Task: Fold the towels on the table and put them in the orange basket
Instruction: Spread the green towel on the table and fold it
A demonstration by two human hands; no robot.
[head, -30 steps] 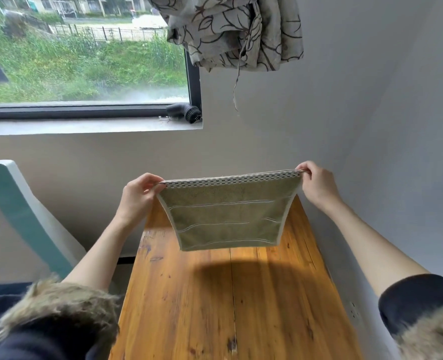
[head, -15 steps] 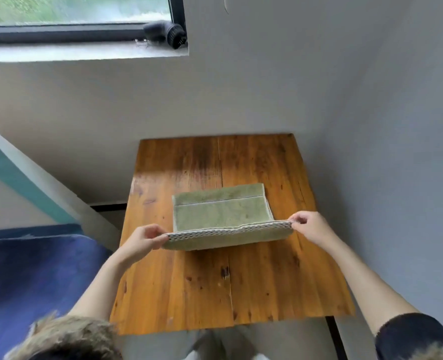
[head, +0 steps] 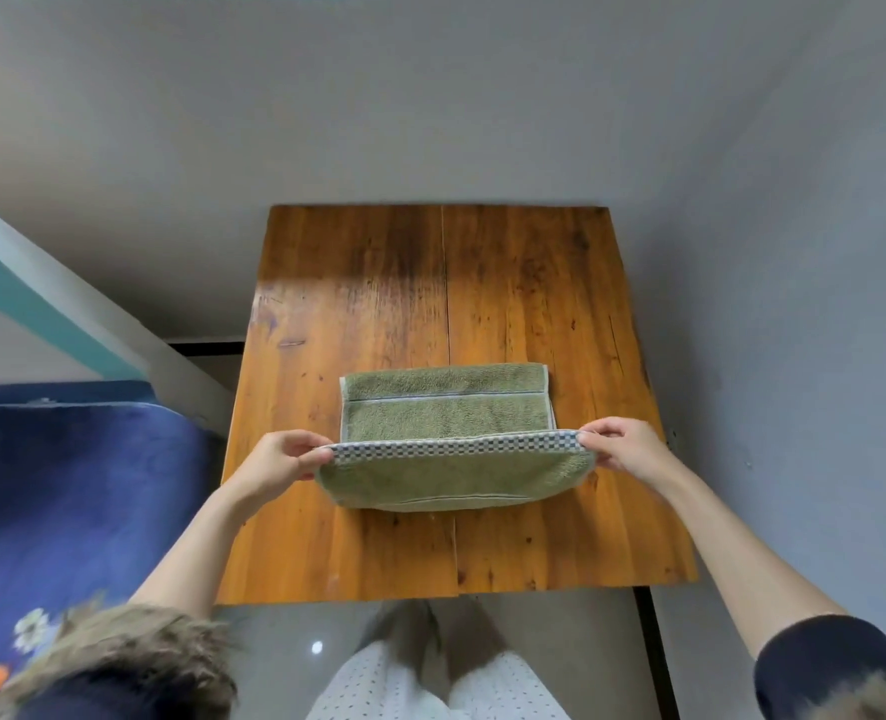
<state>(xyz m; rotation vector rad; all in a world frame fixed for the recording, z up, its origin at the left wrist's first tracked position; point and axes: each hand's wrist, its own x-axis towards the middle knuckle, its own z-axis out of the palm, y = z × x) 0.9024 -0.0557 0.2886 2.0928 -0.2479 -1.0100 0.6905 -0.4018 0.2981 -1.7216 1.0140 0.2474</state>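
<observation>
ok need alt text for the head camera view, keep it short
Two bare hands, left hand and right hand, each pinch a corner of a green towel, holding its checked edge just above a wooden table. The towel's far part lies flat on the wood; a blue cushion sits at left.

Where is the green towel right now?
In the head view, the green towel lies mid-way on the wooden table, its checkered near edge pinched by the left hand and right hand.
</observation>
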